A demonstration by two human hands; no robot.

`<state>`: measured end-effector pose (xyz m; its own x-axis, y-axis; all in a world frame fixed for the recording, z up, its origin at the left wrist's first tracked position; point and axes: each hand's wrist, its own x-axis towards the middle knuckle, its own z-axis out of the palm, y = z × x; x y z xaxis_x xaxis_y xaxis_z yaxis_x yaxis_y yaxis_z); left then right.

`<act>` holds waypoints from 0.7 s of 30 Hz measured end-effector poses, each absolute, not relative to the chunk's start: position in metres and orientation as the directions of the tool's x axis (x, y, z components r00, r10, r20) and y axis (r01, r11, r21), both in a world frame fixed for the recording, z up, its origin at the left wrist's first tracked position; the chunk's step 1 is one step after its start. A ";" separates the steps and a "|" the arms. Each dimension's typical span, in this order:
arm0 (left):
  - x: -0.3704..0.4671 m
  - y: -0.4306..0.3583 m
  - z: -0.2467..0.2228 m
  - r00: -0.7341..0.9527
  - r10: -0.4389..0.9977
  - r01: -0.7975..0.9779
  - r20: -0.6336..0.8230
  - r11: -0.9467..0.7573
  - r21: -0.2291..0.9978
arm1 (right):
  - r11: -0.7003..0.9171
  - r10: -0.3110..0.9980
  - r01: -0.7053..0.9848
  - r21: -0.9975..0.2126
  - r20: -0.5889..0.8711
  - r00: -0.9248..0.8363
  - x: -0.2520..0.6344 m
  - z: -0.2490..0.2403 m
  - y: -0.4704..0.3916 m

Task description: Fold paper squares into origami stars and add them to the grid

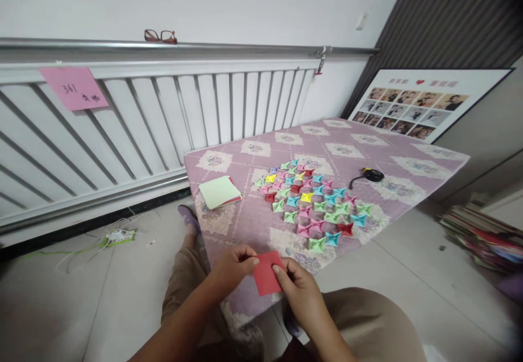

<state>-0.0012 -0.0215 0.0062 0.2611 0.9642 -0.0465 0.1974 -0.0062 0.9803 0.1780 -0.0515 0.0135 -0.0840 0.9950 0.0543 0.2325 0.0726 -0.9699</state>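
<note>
A square of red paper is held between both hands above the near edge of the table. My left hand pinches its upper left edge between thumb and fingers. On the right side, my right hand grips the paper with the thumb lying on top. Beyond the hands, rows of small folded paper pieces in green, pink, blue, yellow and red stand on the tablecloth. A stack of paper sheets, pale green on top with red showing beneath, lies to the left.
The table has a purple patterned cloth. A black tape measure lies at right. Behind are a white radiator with a pink note and glasses on its pipe. A photo board leans at the back right; a power strip lies on the floor.
</note>
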 end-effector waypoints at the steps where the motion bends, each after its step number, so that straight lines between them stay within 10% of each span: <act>1: -0.001 -0.026 0.007 0.252 0.963 0.072 -0.093 0.077 0.994 | 0.030 0.997 0.177 -0.984 0.017 -0.075 0.176 0.018 -0.054; 5: 0.002 -0.045 0.010 0.281 0.940 -0.270 -0.192 0.269 0.924 | -0.071 0.997 0.000 -0.997 -0.071 -0.040 0.167 0.028 -0.061; 15: 0.003 -0.068 0.026 0.186 0.968 -0.122 -0.167 0.192 0.974 | -0.096 0.994 -0.073 -0.993 -0.092 -0.053 0.158 0.027 -0.070; 21: -0.002 -0.071 0.029 0.187 0.960 -0.374 -0.206 0.264 0.889 | -0.112 0.993 -0.096 -0.989 -0.109 -0.039 0.152 0.034 -0.075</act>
